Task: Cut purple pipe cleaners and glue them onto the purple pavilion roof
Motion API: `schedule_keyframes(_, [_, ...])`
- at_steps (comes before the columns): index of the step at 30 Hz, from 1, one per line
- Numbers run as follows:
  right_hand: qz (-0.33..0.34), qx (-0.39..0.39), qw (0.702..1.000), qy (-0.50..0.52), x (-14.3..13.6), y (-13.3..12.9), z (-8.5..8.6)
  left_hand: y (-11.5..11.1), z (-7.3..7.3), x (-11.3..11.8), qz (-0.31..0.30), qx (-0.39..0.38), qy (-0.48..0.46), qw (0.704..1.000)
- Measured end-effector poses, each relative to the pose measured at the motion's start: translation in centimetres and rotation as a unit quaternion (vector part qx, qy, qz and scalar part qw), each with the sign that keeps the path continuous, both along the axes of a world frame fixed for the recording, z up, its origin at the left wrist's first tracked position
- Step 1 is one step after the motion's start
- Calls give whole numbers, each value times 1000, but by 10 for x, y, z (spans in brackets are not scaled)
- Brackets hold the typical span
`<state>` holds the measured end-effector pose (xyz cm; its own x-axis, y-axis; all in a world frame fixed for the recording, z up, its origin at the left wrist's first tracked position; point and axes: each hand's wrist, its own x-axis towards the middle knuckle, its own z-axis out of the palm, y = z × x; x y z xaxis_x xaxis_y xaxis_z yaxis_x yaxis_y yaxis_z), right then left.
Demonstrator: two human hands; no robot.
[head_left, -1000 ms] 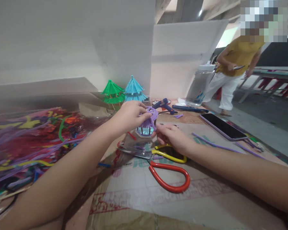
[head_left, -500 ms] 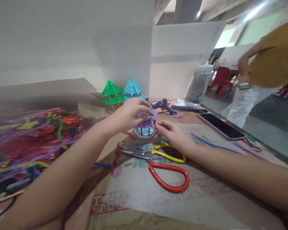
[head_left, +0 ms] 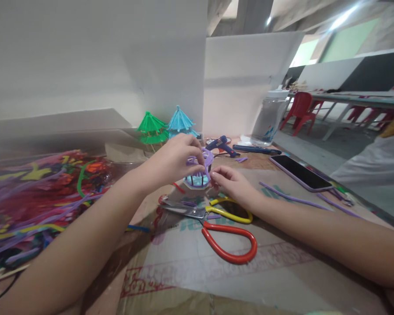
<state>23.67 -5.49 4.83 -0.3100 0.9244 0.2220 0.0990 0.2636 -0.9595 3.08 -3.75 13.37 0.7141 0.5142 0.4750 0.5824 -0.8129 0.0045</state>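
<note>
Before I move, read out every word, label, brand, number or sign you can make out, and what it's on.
No text is clear enough to quote.
Plastic sheet: large teal characters, too blurred and covered to read.
Same sheet, below the scissors blades: dark print, too small.
Its red border: pattern or writing, cannot tell.
Water bottle: sail-like emblem, no legible words.
Purple pavilion model: no lettering visible.

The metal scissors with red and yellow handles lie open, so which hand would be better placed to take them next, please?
Probably the right hand: it is nearer the yellow looped handle, while the left hand is over the small purple-roofed pavilion model, farther away.
</note>
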Motion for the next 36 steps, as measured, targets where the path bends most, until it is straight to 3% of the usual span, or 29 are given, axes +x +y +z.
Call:
schedule_keyframes(7, [-2,-9,1000,15,3,7,-5,-15,-15,5,51,149,35,987])
schedule_keyframes(22, [16,-35,999,27,4,11,-10,-25,-23,19,74,243,106,962])
schedule_keyframes(26, [16,-37,999,20,4,11,-9,-30,-19,18,72,185,109,974])
schedule_keyframes(31, [23,-34,999,16,4,10,-8,-49,7,8,0,3,79,997])
schedule_keyframes(36, [-6,-7,999,52,4,12,-14,-50,24,-2,55,-18,-28,998])
